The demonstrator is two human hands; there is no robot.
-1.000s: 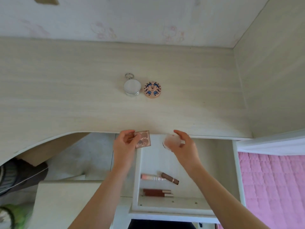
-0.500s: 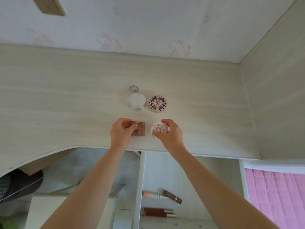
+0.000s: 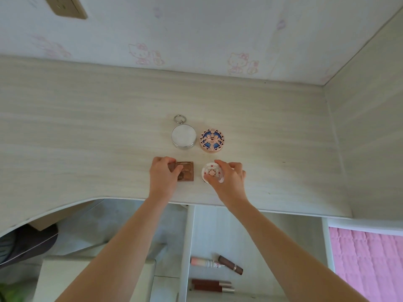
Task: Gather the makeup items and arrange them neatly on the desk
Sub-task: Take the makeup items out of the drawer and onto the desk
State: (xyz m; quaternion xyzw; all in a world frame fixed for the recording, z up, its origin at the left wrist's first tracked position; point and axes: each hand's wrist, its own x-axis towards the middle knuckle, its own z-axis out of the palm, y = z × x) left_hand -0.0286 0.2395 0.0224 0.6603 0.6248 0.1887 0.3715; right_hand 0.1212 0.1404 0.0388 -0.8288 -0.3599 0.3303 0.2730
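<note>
On the pale wooden desk [image 3: 87,131] a silver round compact with a key ring [image 3: 183,136] lies beside a pink and blue patterned round compact [image 3: 212,140]. In front of them my left hand [image 3: 162,176] holds a small brown square palette [image 3: 186,171] flat on the desk, fingers curled over its left side. My right hand [image 3: 229,178] grips a small white round jar with a patterned lid [image 3: 211,172] standing on the desk. Below, an open drawer [image 3: 261,236] holds a pink tube [image 3: 202,262], a brown lipstick [image 3: 230,265] and two dark red tubes [image 3: 212,285].
A wall with cartoon cat wallpaper and a socket [image 3: 67,7] rises behind the desk. A side panel [image 3: 366,127] closes the desk on the right. A pink quilt [image 3: 366,264] lies at lower right. A white stool top [image 3: 72,277] stands under the desk.
Both hands rose from the drawer to the desk, bringing the square palette and the white jar. They now sit on the desk in front of the two round compacts.
</note>
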